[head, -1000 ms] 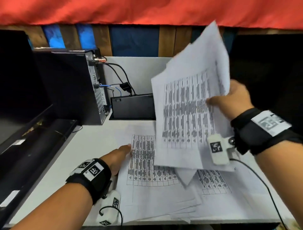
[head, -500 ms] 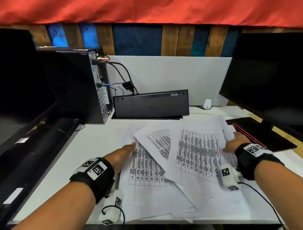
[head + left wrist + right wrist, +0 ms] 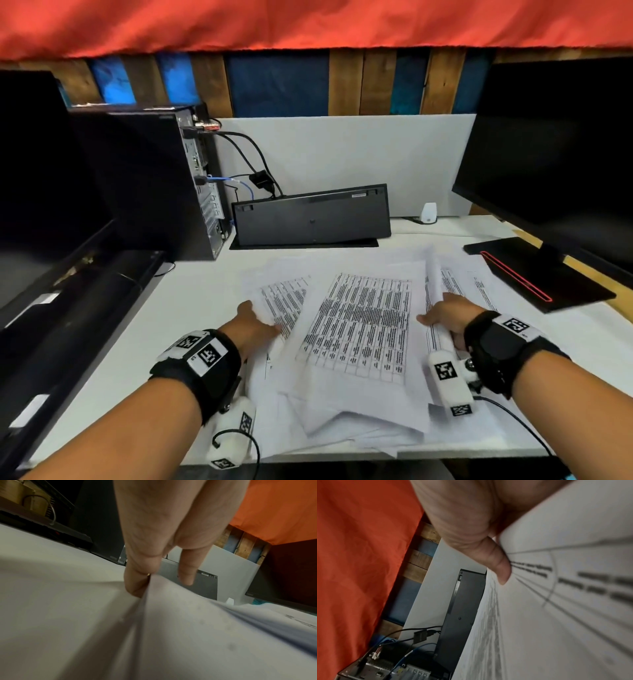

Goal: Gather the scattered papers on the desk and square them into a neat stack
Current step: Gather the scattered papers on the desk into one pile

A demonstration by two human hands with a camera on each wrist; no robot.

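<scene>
Several printed sheets of paper (image 3: 359, 325) lie fanned and overlapping on the white desk (image 3: 191, 308), some reaching past its front edge. My left hand (image 3: 255, 320) sits at the pile's left side, its straight fingers (image 3: 137, 582) pressing against the edge of the sheets (image 3: 171, 628). My right hand (image 3: 445, 313) is at the pile's right side. Its thumb (image 3: 498, 566) lies on top of a printed sheet (image 3: 556, 615) and its fingers are hidden under the paper. One sheet edge curls upward just beyond that hand.
A black keyboard (image 3: 311, 216) stands on edge at the back. A computer tower (image 3: 154, 185) with cables (image 3: 246, 161) is at back left. At the right are a dark monitor (image 3: 555, 154) and its base (image 3: 534, 274). A small white device (image 3: 429, 213) sits by the rear panel.
My right hand brought the lifted sheets down onto the pile and stays at their right edge. My left hand slid in against the pile's left edge, and the top sheets turned straighter.
</scene>
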